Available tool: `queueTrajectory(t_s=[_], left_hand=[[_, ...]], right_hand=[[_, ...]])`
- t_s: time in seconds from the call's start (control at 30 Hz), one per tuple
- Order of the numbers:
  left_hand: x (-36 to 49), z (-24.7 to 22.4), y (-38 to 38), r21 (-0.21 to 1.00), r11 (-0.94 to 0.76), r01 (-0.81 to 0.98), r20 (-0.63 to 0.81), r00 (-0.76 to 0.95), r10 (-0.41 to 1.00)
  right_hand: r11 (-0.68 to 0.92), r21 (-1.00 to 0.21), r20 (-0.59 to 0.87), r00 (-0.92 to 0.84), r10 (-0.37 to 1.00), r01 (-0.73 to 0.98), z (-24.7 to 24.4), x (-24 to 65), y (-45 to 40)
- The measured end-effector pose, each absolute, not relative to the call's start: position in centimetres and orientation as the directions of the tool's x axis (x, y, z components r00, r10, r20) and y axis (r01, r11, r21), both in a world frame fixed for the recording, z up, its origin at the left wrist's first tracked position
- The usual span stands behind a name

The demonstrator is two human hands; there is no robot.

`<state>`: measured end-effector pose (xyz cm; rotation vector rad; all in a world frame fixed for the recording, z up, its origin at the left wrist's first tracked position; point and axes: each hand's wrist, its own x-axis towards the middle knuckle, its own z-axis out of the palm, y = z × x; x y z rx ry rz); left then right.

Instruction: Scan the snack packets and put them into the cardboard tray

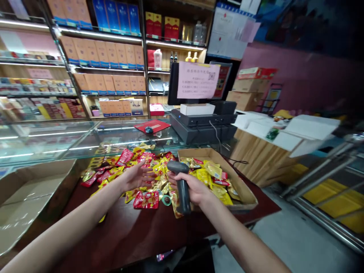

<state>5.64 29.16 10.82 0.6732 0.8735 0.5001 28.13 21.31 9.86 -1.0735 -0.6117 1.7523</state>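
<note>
My left hand [135, 177] is open, its fingers stretched to the right over a heap of small snack packets [159, 167] in red and yellow. It does not visibly grip any of them. My right hand [196, 188] holds a dark grey handheld barcode scanner [184, 193], its head toward the left and its handle pointing down. At the near edge of the heap lie a red packet [146, 200] and a small round greenish item [166, 200]. Right of the scanner, a shallow cardboard box [247, 189] holds more yellow and red packets.
A second cardboard tray [57, 178] stands at the left of the dark red table [127, 235]. Behind are a glass counter [82, 142], a red folder [159, 125] with a mouse [148, 130] and a cash register [196, 125]. A metal railing [321, 178] runs along the right.
</note>
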Motion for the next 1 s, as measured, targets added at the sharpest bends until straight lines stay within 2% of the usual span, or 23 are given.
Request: queueTrajectory(t_s=[0.1,0.17,0.37,0.6,0.87,1.0], left_hand=[[1.7,9.4,27.3,0.708,0.674,-0.209,-0.521,0.490,0.699],[-0.3,8.1,26.2,0.712,0.658,-0.245,-0.514,0.457,0.726],[-3.2,4.1,23.6,0.717,0.623,-0.312,-0.491,0.409,0.769],[-2.4,2.5,21.5,0.756,0.503,-0.418,-0.388,0.332,0.860],[-0.4,1.2,19.8,0.861,0.389,-0.328,-0.331,0.220,0.918],[-0.4,1.5,19.9,0.935,0.334,-0.122,-0.309,0.187,0.933]], right_hand=[[-0.539,-0.704,-0.484,-0.243,0.841,-0.463,7.7,25.6,20.9],[-0.563,-0.685,-0.510,-0.248,0.824,-0.463,6.5,24.4,20.5],[-0.555,-0.634,-0.578,-0.147,0.803,-0.538,4.0,23.0,18.6],[-0.538,-0.574,-0.613,-0.112,0.782,-0.617,3.0,22.3,17.7],[-0.505,-0.539,-0.578,-0.140,0.804,-0.674,2.4,21.9,18.2],[-0.556,-0.489,-0.539,-0.269,0.798,-0.672,2.5,21.8,18.7]])
